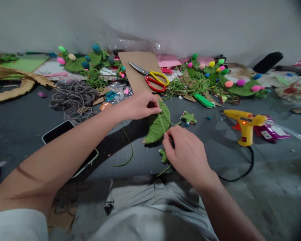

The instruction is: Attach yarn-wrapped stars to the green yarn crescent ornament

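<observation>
Crescent [157, 129] of green yarn sits between my hands, just above or on the dark surface [110, 152]; I can't tell whether it lies flat. Its visible face is wrapped nearly all over, so I'd call the covering well along. A bit of bare brown tip [144, 142] shows at its 7 o'clock end, and the yarn isn't finished off: my left hand [137, 106] has its fingers pinched on the strand [163, 123] by the upper face, while my right hand [187, 152] grips it lower down, fingers closed, drawing it straight. Another loose tail [131, 147] trails at 8 o'clock, untrimmed. The scissors [154, 79] lie unused at 12 o'clock, and the yellow glue gun [246, 127], its light glowing red, stands at 3 o'clock. Beyond, at 2 o'clock, a similar green piece [237, 91] carries coloured balls; none show on mine.
</observation>
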The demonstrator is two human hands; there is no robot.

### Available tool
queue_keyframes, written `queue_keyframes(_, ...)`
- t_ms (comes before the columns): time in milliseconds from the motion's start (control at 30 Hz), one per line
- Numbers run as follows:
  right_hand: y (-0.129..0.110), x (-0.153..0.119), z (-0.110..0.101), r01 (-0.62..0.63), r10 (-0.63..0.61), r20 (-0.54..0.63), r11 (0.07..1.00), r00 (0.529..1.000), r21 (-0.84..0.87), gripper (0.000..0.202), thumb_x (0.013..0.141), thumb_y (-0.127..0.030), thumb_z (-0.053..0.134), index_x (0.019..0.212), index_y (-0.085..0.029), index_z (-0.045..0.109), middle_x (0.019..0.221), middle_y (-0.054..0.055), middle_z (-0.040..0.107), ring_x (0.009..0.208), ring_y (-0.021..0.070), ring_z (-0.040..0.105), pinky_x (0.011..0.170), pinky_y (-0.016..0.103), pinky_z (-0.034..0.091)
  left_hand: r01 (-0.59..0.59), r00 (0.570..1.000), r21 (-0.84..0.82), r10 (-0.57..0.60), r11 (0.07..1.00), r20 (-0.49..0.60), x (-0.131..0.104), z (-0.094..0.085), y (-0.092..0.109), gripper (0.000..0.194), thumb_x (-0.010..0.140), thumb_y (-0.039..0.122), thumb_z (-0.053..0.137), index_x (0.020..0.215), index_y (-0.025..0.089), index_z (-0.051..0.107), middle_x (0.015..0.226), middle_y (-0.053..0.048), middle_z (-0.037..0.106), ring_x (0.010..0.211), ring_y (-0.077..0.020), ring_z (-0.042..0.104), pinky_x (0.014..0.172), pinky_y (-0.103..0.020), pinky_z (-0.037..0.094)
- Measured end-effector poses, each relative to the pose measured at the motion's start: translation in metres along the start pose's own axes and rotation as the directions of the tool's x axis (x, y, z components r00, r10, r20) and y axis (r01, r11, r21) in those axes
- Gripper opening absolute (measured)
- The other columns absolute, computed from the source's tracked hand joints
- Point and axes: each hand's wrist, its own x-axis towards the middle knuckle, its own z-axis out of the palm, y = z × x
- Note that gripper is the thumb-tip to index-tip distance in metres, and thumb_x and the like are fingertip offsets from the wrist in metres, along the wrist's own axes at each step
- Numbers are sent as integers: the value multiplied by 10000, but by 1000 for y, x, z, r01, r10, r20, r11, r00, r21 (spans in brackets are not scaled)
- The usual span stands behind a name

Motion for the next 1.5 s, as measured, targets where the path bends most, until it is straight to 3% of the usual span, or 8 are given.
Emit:
queue_keyframes(1000,1,8,-12,-81,88,192,996,977,-45,234,1061,-279,484,901,-201,636,926,22,685,823,189,625,687,340,291,52,997,0,-52,999,-57,2,-6,-2,214,934,310,654,867,130,747,713,-23,686,623,-118,520,613,-274,347)
queue_keyframes(1100,0,8,-13,-87,92,201,996,975,-33,236,1064,-285,479,910,-198,635,935,21,686,836,187,631,693,335,301,38,999,8,-38,999,-27,0,-9,3,211,937,283,634,888,120,760,695,-23,675,596,-112,497,598,-272,348)
queue_keyframes(1267,0,7,-14,-88,93,211,996,973,-30,239,1067,-287,477,905,-199,630,933,19,685,837,187,636,699,337,309,0,999,-40,2,999,44,-2,-10,4,203,909,289,661,938,127,780,793,-50,745,637,-119,578,602,-252,401)
queue_keyframes(1500,1,8,-15,-83,89,221,996,971,-38,241,1067,-288,476,919,-198,644,941,23,693,846,196,646,707,345,320,-68,997,-85,71,994,30,-2,-8,0,172,864,274,683,889,135,783,778,-49,752,665,-126,626,611,-242,440)
